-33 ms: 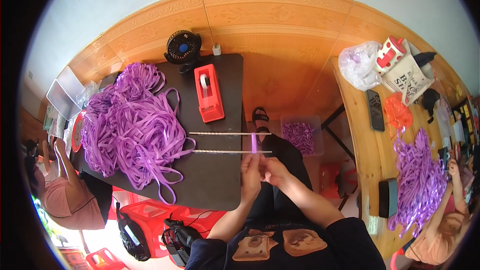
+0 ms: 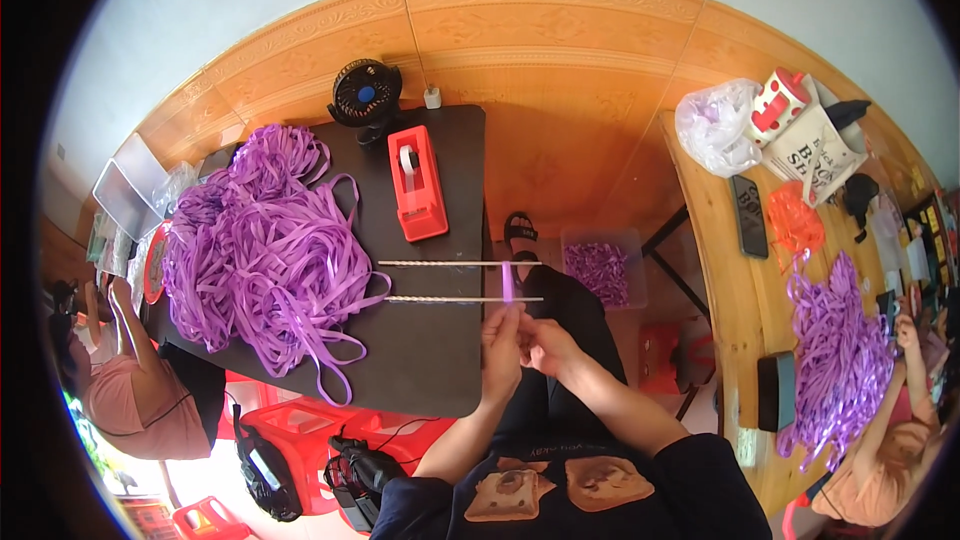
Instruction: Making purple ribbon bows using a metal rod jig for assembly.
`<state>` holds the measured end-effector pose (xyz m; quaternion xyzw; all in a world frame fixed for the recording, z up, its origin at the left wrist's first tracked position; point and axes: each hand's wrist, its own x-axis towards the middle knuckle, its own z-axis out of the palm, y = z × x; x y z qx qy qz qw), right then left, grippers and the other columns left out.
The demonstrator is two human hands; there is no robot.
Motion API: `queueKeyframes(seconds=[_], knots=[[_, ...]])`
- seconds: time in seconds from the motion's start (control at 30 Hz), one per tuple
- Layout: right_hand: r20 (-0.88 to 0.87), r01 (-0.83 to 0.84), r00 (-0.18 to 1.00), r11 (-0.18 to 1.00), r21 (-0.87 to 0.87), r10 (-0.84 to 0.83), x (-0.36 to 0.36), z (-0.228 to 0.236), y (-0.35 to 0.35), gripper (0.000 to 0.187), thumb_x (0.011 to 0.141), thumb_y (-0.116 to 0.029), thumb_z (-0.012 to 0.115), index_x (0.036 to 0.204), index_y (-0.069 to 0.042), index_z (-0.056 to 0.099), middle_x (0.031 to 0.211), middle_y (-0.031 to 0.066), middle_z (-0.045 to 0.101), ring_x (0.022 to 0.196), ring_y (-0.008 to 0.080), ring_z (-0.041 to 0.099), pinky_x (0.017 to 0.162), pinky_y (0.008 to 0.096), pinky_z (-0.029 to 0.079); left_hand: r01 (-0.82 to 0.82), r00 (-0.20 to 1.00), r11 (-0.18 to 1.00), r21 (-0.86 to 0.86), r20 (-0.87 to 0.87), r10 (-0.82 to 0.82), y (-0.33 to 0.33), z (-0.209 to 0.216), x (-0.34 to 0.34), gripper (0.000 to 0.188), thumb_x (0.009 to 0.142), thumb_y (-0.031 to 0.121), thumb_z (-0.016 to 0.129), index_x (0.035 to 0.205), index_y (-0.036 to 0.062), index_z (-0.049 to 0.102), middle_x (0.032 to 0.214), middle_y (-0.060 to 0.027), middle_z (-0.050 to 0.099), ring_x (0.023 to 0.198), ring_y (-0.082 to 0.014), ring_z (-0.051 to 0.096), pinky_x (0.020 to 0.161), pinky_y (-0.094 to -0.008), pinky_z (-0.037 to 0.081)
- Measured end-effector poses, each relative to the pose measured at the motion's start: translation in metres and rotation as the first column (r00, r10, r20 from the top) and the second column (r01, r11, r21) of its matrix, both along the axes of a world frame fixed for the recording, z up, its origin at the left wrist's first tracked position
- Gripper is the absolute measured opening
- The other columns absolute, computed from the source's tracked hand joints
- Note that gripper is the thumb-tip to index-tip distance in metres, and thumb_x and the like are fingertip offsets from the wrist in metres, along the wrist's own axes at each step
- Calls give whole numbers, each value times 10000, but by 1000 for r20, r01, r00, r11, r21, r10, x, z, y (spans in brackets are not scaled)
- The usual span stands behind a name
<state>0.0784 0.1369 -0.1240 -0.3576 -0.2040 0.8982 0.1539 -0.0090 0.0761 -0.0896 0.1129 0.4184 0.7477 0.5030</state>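
Two thin metal rods with twisted shanks, a far rod (image 2: 430, 263) and a near rod (image 2: 430, 299), lie parallel and jut past the right edge of the dark table. A short purple ribbon (image 2: 507, 282) spans both rods on their jutting ends. Just below the near rod, my left hand (image 2: 501, 342) pinches the ribbon's lower end. Beside it, touching or nearly so, is my right hand (image 2: 549, 348) with its fingers closed; what they hold is hidden. A big tangled heap of purple ribbon (image 2: 270, 250) covers the table's left part.
On the dark table (image 2: 430, 370) stand a red tape dispenser (image 2: 418, 185) and a black fan (image 2: 366, 96). Purple pieces fill a clear bin (image 2: 640, 290) on the floor. A wooden table (image 2: 735, 340) at right bears more ribbon (image 2: 840, 370) and a phone (image 2: 749, 217). People sit at both sides.
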Motion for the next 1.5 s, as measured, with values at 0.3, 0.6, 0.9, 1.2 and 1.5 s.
queueKeyframes(seconds=[0.3, 0.6, 0.9, 1.2, 1.5], knots=[[-70, 272, 951, 710, 650, -301, 49, 18, -90, 108, 890, -120, 640, 915, -17, 617, 748, 31, 620, 677, 88, 581, 630, 214, 450, -7, 1000, 972, -235, -26, 1, -8, 21, 7, 185, 898, 144, 616, 991, -2, 680, 947, -74, 674, 881, -131, 603, 800, -256, 432], [258, -214, 892, 158, 964, -371, 36, 34, -68, 318, 797, 48, 590, 1110, -3, 570, 745, 93, 615, 600, 124, 592, 541, 248, 451, -53, 998, 992, -116, -34, 49, -9, 16, 10, 179, 895, 118, 616, 1016, 0, 678, 940, -79, 672, 916, -154, 603, 836, -282, 447], [270, -156, 945, 469, 869, -186, 31, 4, -64, 366, 809, 33, 561, 1171, -9, 528, 728, 86, 607, 646, 123, 587, 575, 263, 449, -80, 991, 992, -102, -115, 68, -7, 17, 10, 193, 889, 122, 625, 1013, -14, 681, 962, -95, 679, 913, -170, 623, 864, -290, 443], [286, -231, 952, 362, 903, -105, 49, 24, -80, 230, 843, 4, 585, 1067, -15, 535, 688, 33, 571, 602, 58, 543, 532, 216, 422, -72, 938, 976, -208, -347, -4, -15, 22, 15, 204, 941, 108, 550, 1107, 4, 611, 1041, -78, 645, 958, -146, 593, 847, -270, 461], [-67, 45, 998, 599, 799, 15, 61, 3, -97, 348, 884, 41, 557, 1223, -19, 510, 861, 63, 620, 749, 103, 571, 674, 227, 467, 5, 990, 990, -138, -137, -24, -59, 3, 24, 202, 938, 153, 572, 1063, 3, 624, 983, -80, 652, 906, -125, 602, 809, -240, 464]])
